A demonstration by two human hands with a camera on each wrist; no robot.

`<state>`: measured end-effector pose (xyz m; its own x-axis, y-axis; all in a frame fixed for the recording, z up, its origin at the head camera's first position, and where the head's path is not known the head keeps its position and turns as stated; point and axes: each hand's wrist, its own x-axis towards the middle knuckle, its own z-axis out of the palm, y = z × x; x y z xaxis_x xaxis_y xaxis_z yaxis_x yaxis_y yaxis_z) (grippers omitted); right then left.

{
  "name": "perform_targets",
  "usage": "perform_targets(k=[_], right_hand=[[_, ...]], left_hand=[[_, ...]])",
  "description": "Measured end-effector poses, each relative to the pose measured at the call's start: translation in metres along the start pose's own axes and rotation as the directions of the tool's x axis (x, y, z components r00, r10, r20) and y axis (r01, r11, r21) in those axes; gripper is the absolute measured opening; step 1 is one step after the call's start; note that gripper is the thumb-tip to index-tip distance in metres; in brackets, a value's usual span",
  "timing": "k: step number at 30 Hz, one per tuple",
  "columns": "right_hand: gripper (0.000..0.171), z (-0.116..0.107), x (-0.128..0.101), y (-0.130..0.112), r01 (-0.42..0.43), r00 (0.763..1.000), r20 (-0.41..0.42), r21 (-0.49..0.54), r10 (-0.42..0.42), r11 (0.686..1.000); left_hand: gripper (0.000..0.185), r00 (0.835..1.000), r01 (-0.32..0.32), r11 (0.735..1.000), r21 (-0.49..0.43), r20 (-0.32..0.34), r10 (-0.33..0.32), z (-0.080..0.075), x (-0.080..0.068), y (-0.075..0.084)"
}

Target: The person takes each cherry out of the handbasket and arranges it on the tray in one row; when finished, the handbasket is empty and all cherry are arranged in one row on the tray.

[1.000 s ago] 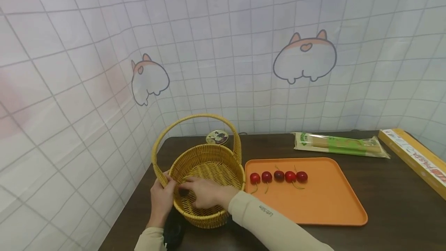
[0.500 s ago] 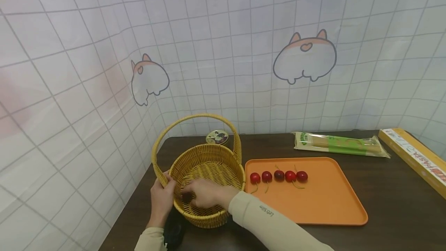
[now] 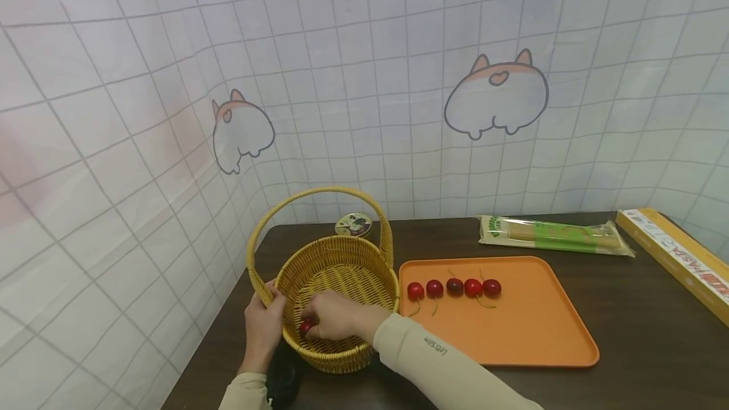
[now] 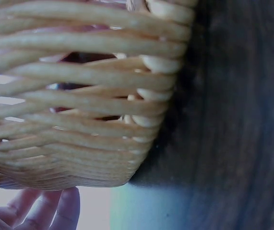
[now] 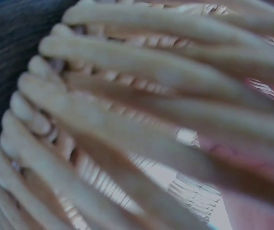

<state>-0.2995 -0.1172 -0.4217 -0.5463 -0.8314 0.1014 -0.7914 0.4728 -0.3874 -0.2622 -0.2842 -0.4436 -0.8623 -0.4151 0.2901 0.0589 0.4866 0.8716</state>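
Note:
A yellow woven basket point(image 3: 340, 359) with a tall arched handle stands at the left of the table. My left hand point(image 3: 265, 328) holds its left rim at the foot of the handle; the left wrist view shows its fingertips point(image 4: 68, 206) against the outer weave. Inside the basket, low at the left, my right hand point(image 3: 336, 315) pinches a red cherry point(image 3: 307, 326) between curled fingers and thumb. Basket strands fill most of the right wrist view. To the right, an orange tray point(image 3: 512, 340) bears several cherries point(image 3: 435, 288) with stems, lined up in a row.
Behind the basket sits a round patterned tin point(image 3: 354, 224). A green-and-clear packet of noodles point(image 3: 555, 235) lies behind the tray, and a long yellow pasta box point(image 3: 678, 255) is at the far right. Something black point(image 3: 283, 375) lies under my left wrist. Grid-patterned curtains enclose the table.
My right hand's fingers have drawn back and curled in, a little toward me. The cherry at them, dark and mostly shaded before, now shows red. The left hand keeps its hold.

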Motion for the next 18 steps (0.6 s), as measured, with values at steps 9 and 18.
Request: perform_targets(k=[9, 18], right_hand=[[0.024, 0.0014, 0.0008, -0.0002, 0.004, 0.999, 0.053, 0.025, -0.006, 1.000], [0.027, 0.0010, 0.0002, 0.0007, 0.103, 0.991, 0.084, 0.046, -0.106, 0.994]], left_hand=[[0.031, 1.000, 0.007, 1.000, 0.004, 0.002, -0.007, -0.0012, -0.0018, -0.0007], [0.033, 1.000, 0.002, 1.000, 0.003, -0.005, -0.002, -0.0006, -0.0023, -0.0001]])
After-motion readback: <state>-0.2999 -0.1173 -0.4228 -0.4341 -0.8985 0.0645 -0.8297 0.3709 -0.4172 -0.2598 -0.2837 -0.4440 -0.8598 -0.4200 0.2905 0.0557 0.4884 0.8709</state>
